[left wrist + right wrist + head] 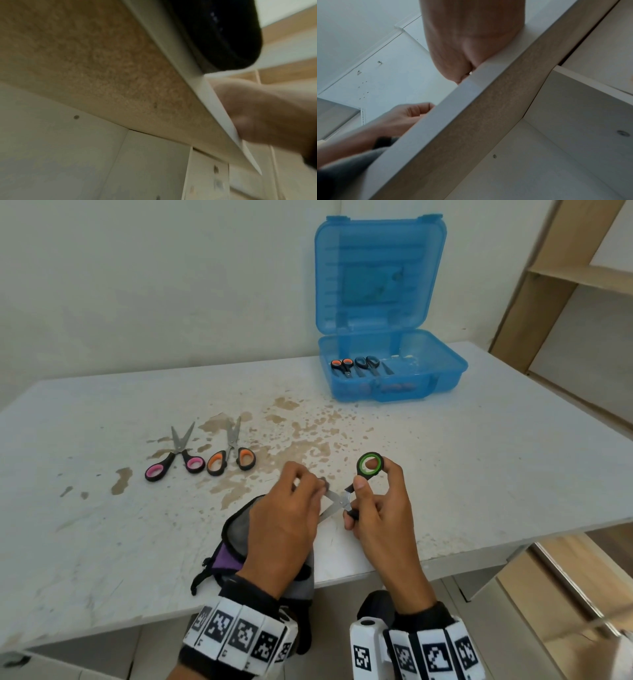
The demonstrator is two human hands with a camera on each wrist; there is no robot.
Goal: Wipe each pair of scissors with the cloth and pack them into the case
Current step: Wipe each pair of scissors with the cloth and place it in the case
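Green-handled scissors [346,494], blades spread, are held above the counter [479,474]: handles gripped by the right hand [380,518], one blade pinched through grey cloth [305,577] by the left hand [284,525]. Blue case [394,378] stands open at the stained counter's far edge, by the white wall.

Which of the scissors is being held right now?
The green-handled scissors, gripped open in the right hand while the left hand works a blade. The pink pair and orange pair lie on the table; two others sit in the case.
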